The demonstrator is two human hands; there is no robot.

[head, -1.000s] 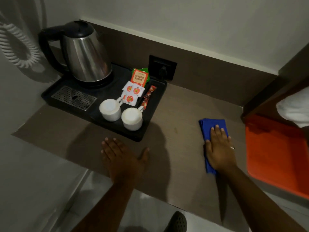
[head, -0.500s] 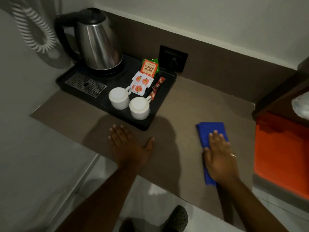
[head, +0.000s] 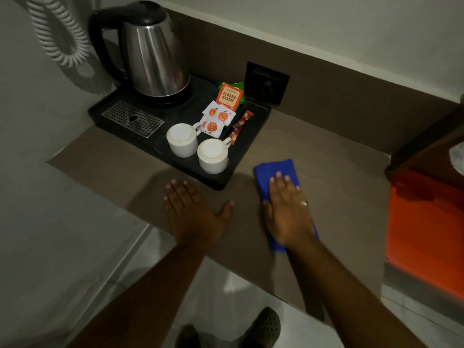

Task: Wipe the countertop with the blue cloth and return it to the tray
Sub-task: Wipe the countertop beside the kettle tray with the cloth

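Note:
A folded blue cloth (head: 275,169) lies flat on the brown countertop (head: 326,156), just right of the black tray (head: 253,136). My right hand (head: 287,209) presses flat on the cloth with fingers stretched out, covering its middle; blue shows beyond the fingertips and under the wrist. My left hand (head: 194,212) rests palm down on the countertop near its front edge, fingers spread, holding nothing. The tray's front right corner sits between the two hands.
The tray carries a steel kettle (head: 153,54), two upturned white cups (head: 184,139), tea sachets (head: 229,96) and a drip grate (head: 133,118). A wall socket (head: 267,82) is behind it. An orange surface (head: 426,227) lies at right. A coiled cord (head: 57,33) hangs at left.
My right hand has slid the blue cloth leftwards across the countertop towards the tray. The view has shifted, and my left hand has stayed flat on the counter.

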